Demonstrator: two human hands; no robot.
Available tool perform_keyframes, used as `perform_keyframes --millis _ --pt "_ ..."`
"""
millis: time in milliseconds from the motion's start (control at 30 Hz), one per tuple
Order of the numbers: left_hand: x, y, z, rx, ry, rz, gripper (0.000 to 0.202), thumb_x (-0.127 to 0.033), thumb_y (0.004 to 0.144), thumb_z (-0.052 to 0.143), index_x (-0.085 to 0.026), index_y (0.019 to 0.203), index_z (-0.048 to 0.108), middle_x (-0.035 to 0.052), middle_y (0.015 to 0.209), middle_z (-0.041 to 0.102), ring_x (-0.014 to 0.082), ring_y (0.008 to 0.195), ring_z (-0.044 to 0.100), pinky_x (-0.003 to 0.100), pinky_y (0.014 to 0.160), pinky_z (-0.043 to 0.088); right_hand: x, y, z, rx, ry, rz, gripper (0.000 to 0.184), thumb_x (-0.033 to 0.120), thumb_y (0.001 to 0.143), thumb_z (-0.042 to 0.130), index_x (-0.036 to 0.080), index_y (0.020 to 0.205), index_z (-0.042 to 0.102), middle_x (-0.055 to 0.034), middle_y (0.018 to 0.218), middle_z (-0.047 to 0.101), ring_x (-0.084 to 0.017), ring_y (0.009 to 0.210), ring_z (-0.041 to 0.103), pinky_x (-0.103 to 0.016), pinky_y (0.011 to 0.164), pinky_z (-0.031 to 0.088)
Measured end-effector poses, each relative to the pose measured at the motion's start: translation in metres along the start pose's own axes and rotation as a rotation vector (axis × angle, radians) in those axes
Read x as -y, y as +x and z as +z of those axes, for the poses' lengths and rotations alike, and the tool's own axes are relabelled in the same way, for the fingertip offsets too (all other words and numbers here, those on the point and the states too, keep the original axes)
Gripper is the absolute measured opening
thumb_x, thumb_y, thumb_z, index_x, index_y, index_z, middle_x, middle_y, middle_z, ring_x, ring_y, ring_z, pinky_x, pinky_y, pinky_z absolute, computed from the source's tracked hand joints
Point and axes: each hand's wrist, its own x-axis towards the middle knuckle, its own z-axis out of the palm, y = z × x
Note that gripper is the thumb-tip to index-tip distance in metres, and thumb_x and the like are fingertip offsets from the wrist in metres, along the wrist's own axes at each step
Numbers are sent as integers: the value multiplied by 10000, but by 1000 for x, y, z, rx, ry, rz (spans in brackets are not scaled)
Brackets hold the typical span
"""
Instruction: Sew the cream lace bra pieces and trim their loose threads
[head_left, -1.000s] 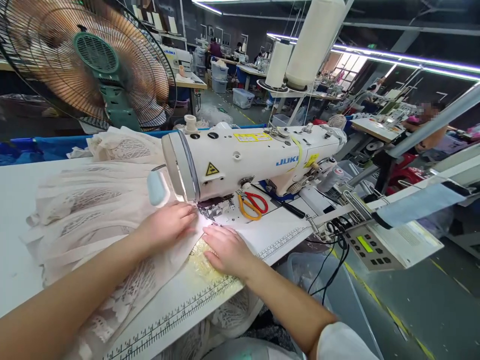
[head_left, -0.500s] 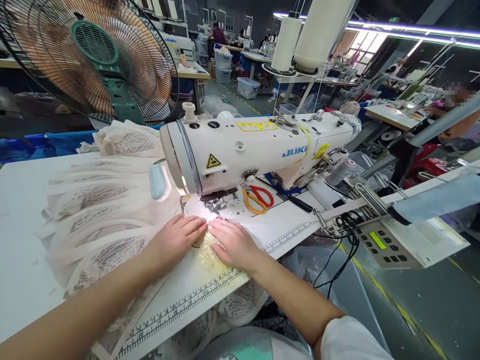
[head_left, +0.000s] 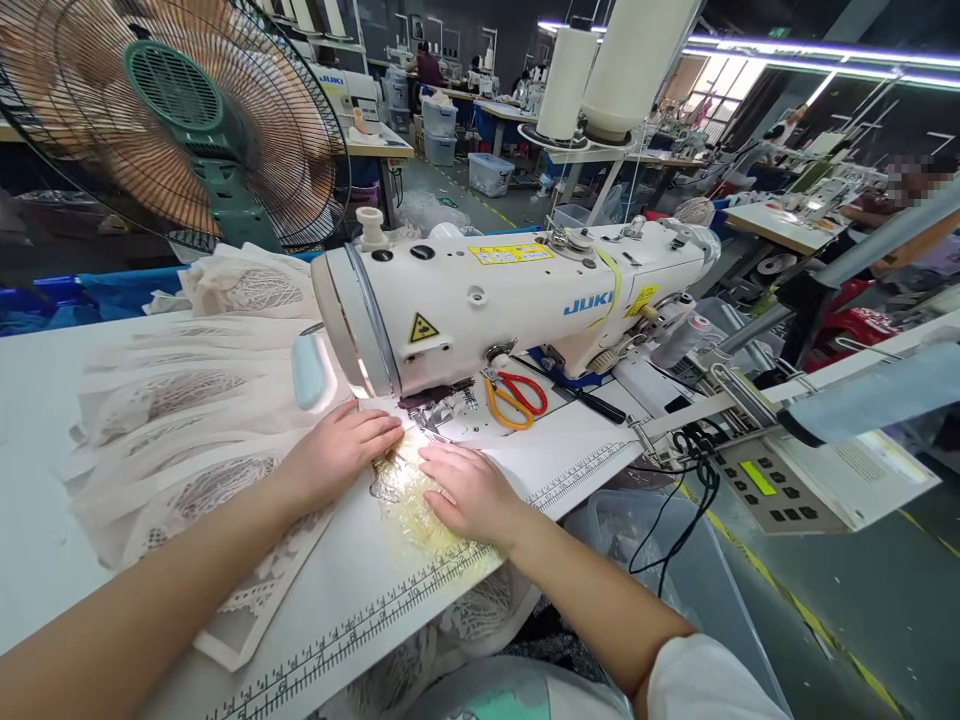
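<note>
My left hand lies flat, fingers stretched, on pale lace fabric just left of the needle area. My right hand rests flat with fingers together on a yellowish lace piece in front of the presser foot. Both hands press the cloth against the white table. The white JUKI sewing machine stands right behind my fingertips, its lamp lighting the fabric.
Red-and-yellow scissors lie on the machine bed to the right. A big floor fan spins at the back left. Several lace pieces are piled on the left. A control panel and black cables hang at right. Thread cones stand above.
My hands drew apart slightly and shifted on the cloth; more of the yellowish lace shows between them. The pale lace strip has slid left and down toward the table edge.
</note>
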Motion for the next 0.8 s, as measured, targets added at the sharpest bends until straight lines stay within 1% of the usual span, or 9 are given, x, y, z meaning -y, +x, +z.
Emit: perform_keyframes --millis 200,367,433,500,600,667,700,767,800 --pt "10 4 0 -36 49 5 437 -231 933 272 -247 1150 651 76 1169 693 222 1130 581 432 990 405 0 1 -2 -9 8 -13 314 255 855 500 129 1094 661 -113 1227 650 -217 1201 564 -360 1034 437" --pt "10 11 -4 -23 116 -40 428 -183 894 301 -218 1106 671 108 1101 710 254 1108 585 455 935 438 -1 3 0 15 13 1 307 246 850 510 135 1097 653 -118 1231 646 -220 1210 558 -371 1052 420" --pt "1 14 -14 -17 178 -88 427 -146 860 323 -208 1104 667 123 1098 703 275 1096 586 456 874 463 -1 5 0 9 17 0 283 232 840 519 133 1064 660 -125 1219 652 -226 1202 564 -374 1058 413" --pt "-16 13 -31 -37 247 -159 402 -134 829 346 -200 1045 678 133 1069 698 282 1044 603 415 776 486 3 4 -5 -10 43 -4 251 207 833 518 134 1023 665 -131 1192 664 -228 1182 577 -381 1053 415" --pt "-51 -6 -57 14 276 -334 326 -179 834 337 -193 757 654 109 780 678 240 719 634 312 510 420 19 -10 -22 -27 190 -8 225 215 855 508 150 1011 655 -117 1083 705 -206 1065 632 -366 966 474" --pt "-77 -32 -68 129 203 -472 350 -228 856 305 -206 643 582 66 591 605 212 492 570 286 386 279 32 -32 -37 83 365 -47 231 279 888 498 161 1012 654 -86 981 722 -173 937 662 -299 850 515" --pt "-88 -47 -69 182 162 -522 364 -257 866 293 -213 631 567 54 545 582 211 440 550 282 369 237 37 -45 -43 221 461 -106 241 316 901 491 173 990 664 -58 918 727 -151 872 670 -257 803 518" --pt "-107 -76 -64 255 100 -575 370 -305 878 291 -215 677 589 46 524 578 215 406 543 283 363 240 38 -72 -48 523 546 -179 265 355 912 485 196 986 682 -28 887 731 -134 830 678 -209 744 513" --pt "-114 -88 -59 264 93 -589 366 -319 878 302 -209 733 619 59 565 610 226 431 566 290 369 280 35 -85 -46 636 505 -170 256 365 896 517 199 976 695 -25 865 734 -139 784 682 -203 692 514"
